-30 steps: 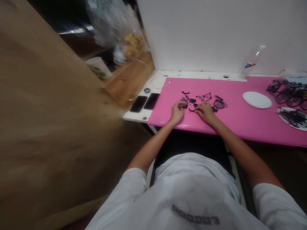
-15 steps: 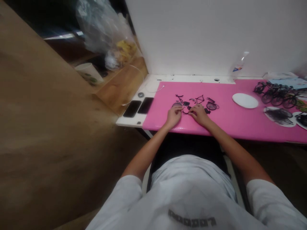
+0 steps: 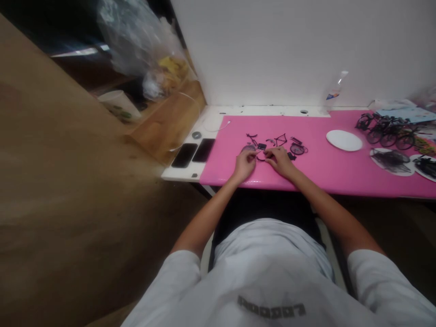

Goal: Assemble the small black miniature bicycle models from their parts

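My left hand (image 3: 245, 165) rests at the near side of the pink mat (image 3: 231, 131), its fingers pinched on a thin, stick-like part too small to name. Close beside it, my right hand (image 3: 280, 162) has thumb and fingertips together at a tiny dark piece (image 3: 265, 152). A curved black part (image 3: 260, 159) lies between the hands. Around them are miniature bicycle parts: a frame (image 3: 280, 140), a spoked wheel (image 3: 298, 149), another wheel (image 3: 248, 148) partly behind my left hand, a black square piece (image 3: 262, 146), and a forked black part (image 3: 252, 136).
Two phones (image 3: 184, 155) lie on the white table edge at left. To the right are a white plate (image 3: 344, 140), several small model bicycles (image 3: 388, 131), and plates holding black parts (image 3: 391, 161). A clear bottle (image 3: 336, 91) stands against the white wall.
My right fingertips have shifted from the curved black part toward the tiny dark piece, nearer my left fingers. The whole view has drifted slightly left.
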A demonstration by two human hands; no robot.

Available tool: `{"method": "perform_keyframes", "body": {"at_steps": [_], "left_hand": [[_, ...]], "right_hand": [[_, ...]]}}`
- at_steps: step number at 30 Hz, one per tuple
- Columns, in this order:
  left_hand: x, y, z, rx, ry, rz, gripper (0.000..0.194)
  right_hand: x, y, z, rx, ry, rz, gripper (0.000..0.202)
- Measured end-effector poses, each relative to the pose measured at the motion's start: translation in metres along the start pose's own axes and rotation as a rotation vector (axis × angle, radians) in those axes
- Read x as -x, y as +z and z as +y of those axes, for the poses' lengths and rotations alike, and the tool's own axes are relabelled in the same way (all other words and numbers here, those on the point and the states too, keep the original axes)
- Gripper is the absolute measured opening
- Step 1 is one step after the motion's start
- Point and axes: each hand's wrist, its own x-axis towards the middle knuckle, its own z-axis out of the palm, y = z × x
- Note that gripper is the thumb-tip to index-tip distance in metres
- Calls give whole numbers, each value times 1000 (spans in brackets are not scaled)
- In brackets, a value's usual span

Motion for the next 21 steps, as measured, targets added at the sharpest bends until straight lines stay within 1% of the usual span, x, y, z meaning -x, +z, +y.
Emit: {"method": "perform_keyframes", "body": {"at_steps": [1,3,6,9,13,17,21], "left_hand": [[0,0,0,-6,0,2,40],[0,0,1,-14,-4,3,39],[0,0,0,-24,-12,7,36],[0,1,-2,3,-22,5,32],[0,3,-5,61,-57,-7,38],[0,4,-6,36,-46,-22,34],[1,3,-4,-20,8,-18,31]], "right_hand": [[0,-1,-2,-10,6,3,34],[1,-3,-5,-16,17,-2,35],[1,-4,-7,-11,24,3,29],[1,-2,-4,5,24,19,22],[1,1,3,29,10,18,15],[0,2,7,39,-7,11,18],[1,1,8,83,-15,61,23]]}}
